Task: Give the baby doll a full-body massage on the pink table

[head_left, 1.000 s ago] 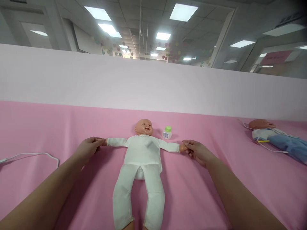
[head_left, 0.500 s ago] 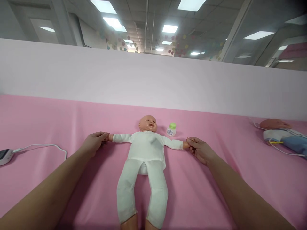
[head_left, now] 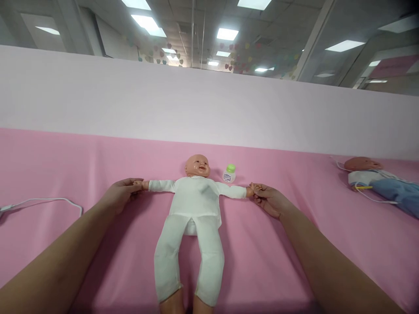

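Note:
A baby doll (head_left: pixel 196 198) in a white top and white trousers lies on its back on the pink sheet (head_left: pixel 124 244), its arms stretched out to both sides. My left hand (head_left: pixel 122 192) is closed on the doll's hand at the left. At the right, my right hand (head_left: pixel 269 199) grips the doll's other hand between thumb and fingers. Beside the doll's head, on the right, stands a small clear bottle (head_left: pixel 229 174) with a green cap.
A second doll (head_left: pixel 389 185) in blue and white, with thin tubing, lies at the far right. A white cable (head_left: pixel 49 199) runs along the left. Behind the sheet rises a white panel (head_left: pixel 203 104) with glass above it.
The whole view has shifted slightly, so things appear a little further left, and the device at the left edge is nearly out of view. Both hands still hold the doll's hands.

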Demonstrator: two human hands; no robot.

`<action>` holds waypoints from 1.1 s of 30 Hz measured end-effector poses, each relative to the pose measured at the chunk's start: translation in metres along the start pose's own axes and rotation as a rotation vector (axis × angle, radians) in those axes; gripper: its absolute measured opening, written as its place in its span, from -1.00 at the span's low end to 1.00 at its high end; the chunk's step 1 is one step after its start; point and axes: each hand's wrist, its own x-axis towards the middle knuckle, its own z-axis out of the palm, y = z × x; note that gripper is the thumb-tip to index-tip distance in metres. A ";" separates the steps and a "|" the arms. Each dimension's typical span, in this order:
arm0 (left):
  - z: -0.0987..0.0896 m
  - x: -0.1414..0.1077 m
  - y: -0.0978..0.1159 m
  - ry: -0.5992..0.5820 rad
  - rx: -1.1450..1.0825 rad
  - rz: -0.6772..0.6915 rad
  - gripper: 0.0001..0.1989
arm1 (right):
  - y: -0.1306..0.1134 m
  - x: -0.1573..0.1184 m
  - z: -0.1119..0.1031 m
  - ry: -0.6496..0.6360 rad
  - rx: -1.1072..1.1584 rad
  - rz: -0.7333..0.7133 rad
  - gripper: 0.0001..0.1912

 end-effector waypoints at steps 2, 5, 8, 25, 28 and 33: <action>-0.001 0.000 0.000 -0.003 0.037 0.008 -0.41 | 0.001 -0.001 0.003 0.013 -0.038 -0.018 -0.59; -0.002 0.000 -0.002 0.011 0.084 0.013 -0.41 | 0.002 -0.002 0.009 0.023 -0.140 -0.071 -0.57; -0.002 0.001 -0.002 0.039 0.104 0.007 -0.41 | 0.005 0.001 0.012 0.046 -0.205 -0.107 -0.54; -0.008 0.004 -0.004 -0.029 0.026 -0.005 -0.38 | 0.002 0.000 0.004 0.031 -0.064 -0.067 -0.48; -0.010 0.006 -0.004 -0.044 0.021 -0.006 -0.38 | -0.001 -0.006 0.006 -0.036 -0.067 -0.079 -0.50; -0.010 0.009 -0.004 -0.025 0.023 -0.026 -0.39 | -0.002 -0.008 0.013 -0.023 -0.151 -0.116 -0.57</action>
